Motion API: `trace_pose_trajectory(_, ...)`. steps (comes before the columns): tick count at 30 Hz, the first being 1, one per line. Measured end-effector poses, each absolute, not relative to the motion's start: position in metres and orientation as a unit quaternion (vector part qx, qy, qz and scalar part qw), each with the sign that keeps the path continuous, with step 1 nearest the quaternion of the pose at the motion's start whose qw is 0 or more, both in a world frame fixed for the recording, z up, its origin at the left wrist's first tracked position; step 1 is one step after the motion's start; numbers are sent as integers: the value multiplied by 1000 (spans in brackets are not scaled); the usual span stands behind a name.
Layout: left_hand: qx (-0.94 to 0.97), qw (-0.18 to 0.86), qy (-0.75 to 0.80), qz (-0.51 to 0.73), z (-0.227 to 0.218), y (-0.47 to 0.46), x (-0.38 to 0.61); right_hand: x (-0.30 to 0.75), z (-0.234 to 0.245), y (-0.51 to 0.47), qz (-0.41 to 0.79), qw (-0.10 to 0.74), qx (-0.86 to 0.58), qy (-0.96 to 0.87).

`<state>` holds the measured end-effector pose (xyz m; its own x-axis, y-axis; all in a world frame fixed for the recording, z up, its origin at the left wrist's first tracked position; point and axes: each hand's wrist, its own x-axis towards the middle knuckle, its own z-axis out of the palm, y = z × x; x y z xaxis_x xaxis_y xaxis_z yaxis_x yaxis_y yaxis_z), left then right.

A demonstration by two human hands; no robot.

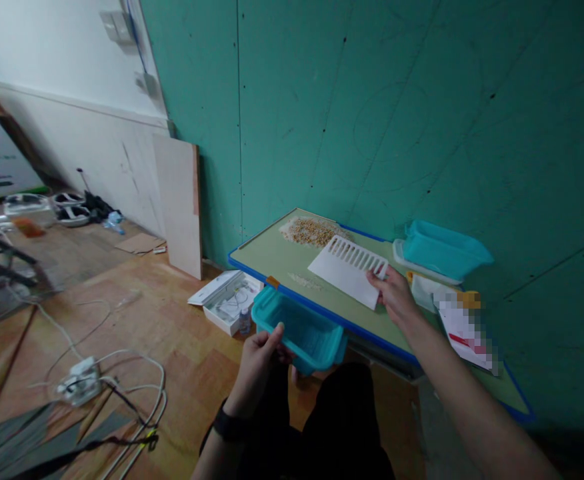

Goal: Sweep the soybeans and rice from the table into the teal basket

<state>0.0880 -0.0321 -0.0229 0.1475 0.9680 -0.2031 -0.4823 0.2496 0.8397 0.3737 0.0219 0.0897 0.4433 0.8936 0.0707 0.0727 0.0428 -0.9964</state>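
Note:
My left hand is closed on the near rim of a teal plastic container, its thumb over the edge. The container sits just below the table's blue front edge. My right hand grips the right end of a white slotted board, which lies tilted over the table top. Its row of slots faces the wall. Beyond its left corner a pile of yellowish beans mixed with pale grains is spread on the green table. A thin scatter of pale grains lies nearer the front edge.
Another teal container stands on a white lid at the table's back right. A partly blurred packet lies at the right end. On the floor are an opened white box, a small bottle and a power strip with cables.

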Motion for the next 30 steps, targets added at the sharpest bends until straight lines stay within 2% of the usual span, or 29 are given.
trace_pose_trajectory(4,307,693,385,526,-22,-33,89,390,82,3,327,595,-617,-398)
trace_pose_trajectory(18,324,691,387,517,-8,-30,89,356,88,-3,394,565,-590,-421)
trace_pose_trajectory(25,326,688,386,521,-6,-30,87,338,84,-1,401,572,-582,-417)
trace_pose_trajectory(30,321,690,383,524,-8,-30,86,339,83,-4,383,610,-566,-401)
